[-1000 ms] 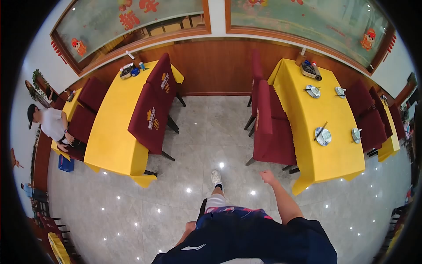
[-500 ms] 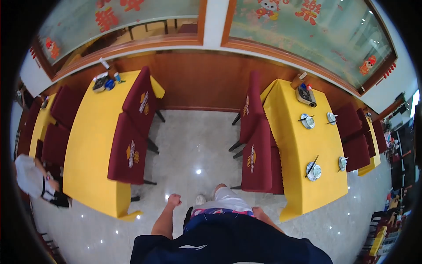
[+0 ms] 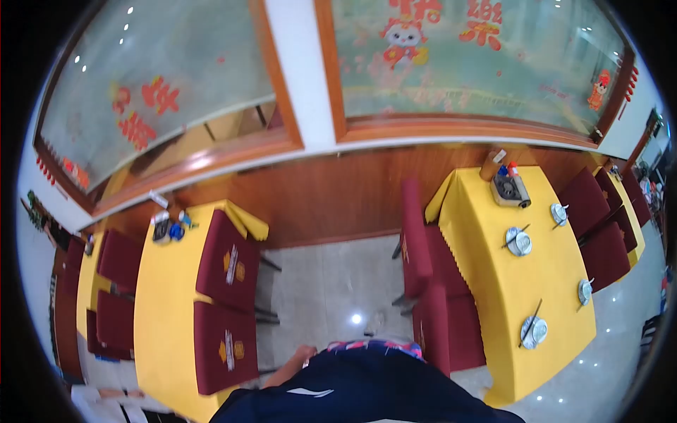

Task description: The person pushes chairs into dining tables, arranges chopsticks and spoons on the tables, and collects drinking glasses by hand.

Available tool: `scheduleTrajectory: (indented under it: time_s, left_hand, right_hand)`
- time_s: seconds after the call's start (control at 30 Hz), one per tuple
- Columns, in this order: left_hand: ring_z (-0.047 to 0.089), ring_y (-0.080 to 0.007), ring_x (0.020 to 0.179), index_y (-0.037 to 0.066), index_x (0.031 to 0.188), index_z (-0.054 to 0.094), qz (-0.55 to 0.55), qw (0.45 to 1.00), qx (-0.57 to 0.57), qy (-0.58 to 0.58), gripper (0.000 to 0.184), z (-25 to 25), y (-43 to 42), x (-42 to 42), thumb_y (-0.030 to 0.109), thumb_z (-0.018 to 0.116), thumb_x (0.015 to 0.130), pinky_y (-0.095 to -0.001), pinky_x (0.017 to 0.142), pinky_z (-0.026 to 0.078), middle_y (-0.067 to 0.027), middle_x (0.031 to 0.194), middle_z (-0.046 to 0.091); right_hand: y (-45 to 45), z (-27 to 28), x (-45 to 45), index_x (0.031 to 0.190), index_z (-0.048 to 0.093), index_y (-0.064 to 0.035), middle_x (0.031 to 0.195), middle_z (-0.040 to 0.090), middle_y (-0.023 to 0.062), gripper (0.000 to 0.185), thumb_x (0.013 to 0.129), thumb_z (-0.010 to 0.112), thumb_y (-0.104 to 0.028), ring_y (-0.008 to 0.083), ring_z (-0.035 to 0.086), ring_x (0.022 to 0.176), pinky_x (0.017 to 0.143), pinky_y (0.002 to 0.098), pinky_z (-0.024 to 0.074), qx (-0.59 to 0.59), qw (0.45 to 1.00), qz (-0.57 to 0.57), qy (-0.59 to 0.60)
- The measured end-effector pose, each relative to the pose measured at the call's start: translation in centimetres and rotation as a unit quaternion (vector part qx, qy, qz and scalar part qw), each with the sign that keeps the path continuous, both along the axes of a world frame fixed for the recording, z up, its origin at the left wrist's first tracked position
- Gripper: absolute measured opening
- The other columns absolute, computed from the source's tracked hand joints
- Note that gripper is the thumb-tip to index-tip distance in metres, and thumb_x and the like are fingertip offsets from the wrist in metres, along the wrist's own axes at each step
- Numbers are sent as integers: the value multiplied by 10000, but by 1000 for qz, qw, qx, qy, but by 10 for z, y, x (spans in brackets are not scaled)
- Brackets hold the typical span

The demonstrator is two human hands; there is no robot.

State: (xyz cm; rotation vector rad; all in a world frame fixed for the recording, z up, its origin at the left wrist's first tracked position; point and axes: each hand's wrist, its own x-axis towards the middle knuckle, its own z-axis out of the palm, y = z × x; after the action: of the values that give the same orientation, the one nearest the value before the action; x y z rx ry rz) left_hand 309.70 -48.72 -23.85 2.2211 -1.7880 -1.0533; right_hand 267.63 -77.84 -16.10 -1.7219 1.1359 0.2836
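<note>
My left hand [image 3: 305,354] hangs low in front of my dark shirt, its fingers loosely curled, with nothing visible in them; it looks small and slightly blurred. Nearest to it on the left is a maroon chair [image 3: 224,345] with a printed back. My right hand is out of sight, hidden by my body. On the right stands a table with a yellow cloth [image 3: 493,282]. Upon it are place settings with chopsticks, among them a near bowl and plate [image 3: 534,332] and a farther bowl [image 3: 519,242].
A portable stove [image 3: 509,189] sits at the right table's wall end. Another yellow-covered table [image 3: 169,303] stands left, with maroon chairs around it. Between the chairs runs a tiled floor [image 3: 331,282] up to a wooden wall panel [image 3: 338,194]. A person [image 3: 106,402] is at lower left.
My view has shifted: the tables sit lower in it, and the right table is closer. My left hand is nearer my body, and my right hand has gone out of view.
</note>
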Motion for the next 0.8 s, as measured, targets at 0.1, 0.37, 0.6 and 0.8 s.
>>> scheduleTrajectory:
  time_s: [0.1,0.37,0.6,0.8]
  left_hand:
    - [681,-276,716,80,904,688,-61,997,33,17,228,-19,-31,47,243,584,783,-396,642,559,-138,716,662]
    - [711,-257,735,12,818,699,161,967,196,-3,280,3,-240,116,246,546,814,-380,638,563,-163,813,707]
    - [649,-197,787,55,1174,615,253,925,185,216,451,24,-494,143,395,586,879,-382,634,547,-80,903,676]
    - [485,-316,1185,152,1398,344,369,843,7,391,736,164,-720,135,693,421,904,-523,864,467,-143,1341,403]
  right_hand:
    - [-83,1,54,851,593,-80,697,625,76,335,953,475,-376,185,642,637,555,381,518,14,994,-103,-32]
    - [-71,-17,9,857,595,-90,694,628,68,341,944,492,-403,186,643,633,544,363,508,150,873,-463,-19]
    - [13,-37,63,861,596,-98,692,630,61,347,936,507,-426,187,644,630,534,348,500,260,625,-735,-33]
    - [-51,15,174,966,615,-28,881,681,137,418,950,478,-423,243,662,748,647,375,539,107,536,-815,-195]
